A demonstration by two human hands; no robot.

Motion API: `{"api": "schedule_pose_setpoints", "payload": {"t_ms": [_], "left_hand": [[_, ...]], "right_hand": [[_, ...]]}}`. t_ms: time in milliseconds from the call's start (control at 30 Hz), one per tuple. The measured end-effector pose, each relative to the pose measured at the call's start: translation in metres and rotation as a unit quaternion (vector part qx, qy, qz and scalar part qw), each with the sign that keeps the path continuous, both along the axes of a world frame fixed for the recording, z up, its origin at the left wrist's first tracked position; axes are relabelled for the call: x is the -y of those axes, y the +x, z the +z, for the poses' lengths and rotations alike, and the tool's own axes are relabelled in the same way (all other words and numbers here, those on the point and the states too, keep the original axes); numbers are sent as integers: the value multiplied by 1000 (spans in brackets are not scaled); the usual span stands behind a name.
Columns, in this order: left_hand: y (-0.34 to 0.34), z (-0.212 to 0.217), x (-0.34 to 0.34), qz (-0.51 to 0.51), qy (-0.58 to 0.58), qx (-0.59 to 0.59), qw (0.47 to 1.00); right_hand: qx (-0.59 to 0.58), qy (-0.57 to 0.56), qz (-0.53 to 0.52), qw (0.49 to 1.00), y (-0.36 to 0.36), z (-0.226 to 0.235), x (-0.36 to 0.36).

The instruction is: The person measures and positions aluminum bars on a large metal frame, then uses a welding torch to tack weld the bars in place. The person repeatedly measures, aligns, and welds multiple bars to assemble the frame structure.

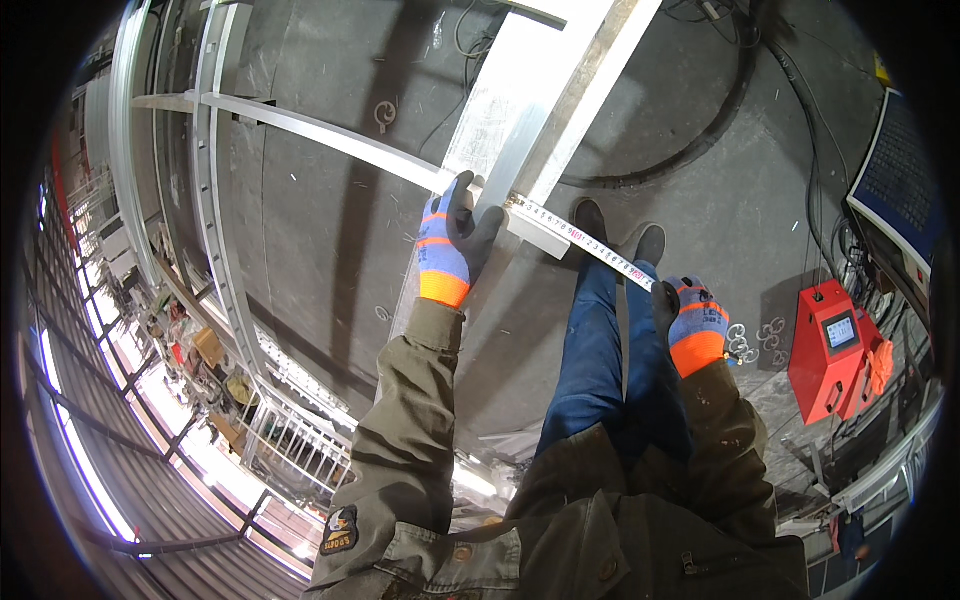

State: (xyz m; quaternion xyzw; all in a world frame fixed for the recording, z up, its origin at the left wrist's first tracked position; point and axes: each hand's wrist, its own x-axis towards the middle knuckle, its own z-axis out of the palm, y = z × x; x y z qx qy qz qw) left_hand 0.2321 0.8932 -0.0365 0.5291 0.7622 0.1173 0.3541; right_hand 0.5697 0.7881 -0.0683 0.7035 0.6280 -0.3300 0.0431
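Observation:
My left hand (449,240), in a blue and orange glove with dark fingertips, rests against the metal frame (340,138) where a crossbar meets a wide pale beam (500,115). Its thumb and forefinger are spread apart; the other fingers are partly hidden. From this joint a white tape measure (585,240) runs down to the right, its end by a short metal stub (540,238). My right hand (692,318), gloved alike, is closed on the other end of the tape in front of my legs. Whatever case it holds is hidden by the glove.
A red machine (825,345) with a small screen stands on the floor at right, an orange glove (880,367) on its side. Dark cables (690,155) curve across the floor. A blue printed panel (897,180) stands at far right. Long metal rails (210,180) run along the left.

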Motion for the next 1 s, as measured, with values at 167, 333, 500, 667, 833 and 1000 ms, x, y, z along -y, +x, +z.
{"api": "schedule_pose_setpoints", "payload": {"t_ms": [167, 333, 500, 667, 833, 1000], "left_hand": [[2, 1, -1, 14, -12, 3, 1000], [1, 1, 1, 8, -2, 0, 1000], [2, 2, 0, -2, -5, -18, 1000], [3, 1, 3, 1, 11, -7, 1000], [-4, -7, 3, 32, 17, 55, 998], [-17, -5, -4, 80, -18, 126, 989]], "right_hand": [[29, -69, 23, 997, -2, 2, -3], [11, -90, 1, 996, -5, 13, -9], [15, -75, 1, 997, -6, 12, -9], [22, -97, 11, 995, -1, 4, -2], [13, -86, -10, 996, -3, 8, -5], [-18, -77, -10, 997, -4, 27, -19]]}}
